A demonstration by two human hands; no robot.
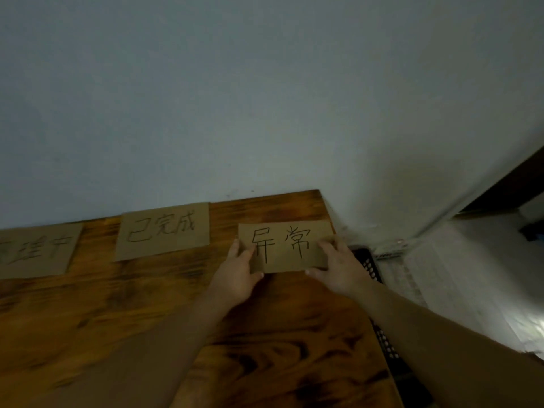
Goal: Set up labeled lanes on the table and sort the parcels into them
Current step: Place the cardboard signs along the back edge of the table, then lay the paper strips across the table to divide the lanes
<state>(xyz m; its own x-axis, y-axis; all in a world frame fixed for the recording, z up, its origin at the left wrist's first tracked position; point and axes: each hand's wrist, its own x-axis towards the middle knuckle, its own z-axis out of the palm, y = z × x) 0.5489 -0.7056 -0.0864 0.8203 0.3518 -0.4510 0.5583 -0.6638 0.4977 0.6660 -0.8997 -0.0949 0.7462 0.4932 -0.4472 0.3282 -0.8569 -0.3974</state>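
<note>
While the lane labels are nearly set, sorting is not started: 0 parcels in view. 3 cards run along the wall (265,98) side of the table (141,313).

Card 1 (35,251), far left, is cut off by the frame and lies flat. Only 理中 is readable.

Card 2 (163,231), 已完成, lies flat with its far edge at the wall.

Card 3 (287,245), 异常, sits at the table's far right corner, apart from card 2, and is held by both hands. I can't tell whether it is fully down.

The left hand (238,269) pinches its near-left corner, fingers together on top and thumb at the near edge. The right hand (338,266) mirrors that on the near-right corner. Both forearms reach forward, wrists low over the wood.

A black perforated crate (371,269) sits off the table's right edge.

Left to do, by my read: release card 3, then bring in the parcels.
</note>
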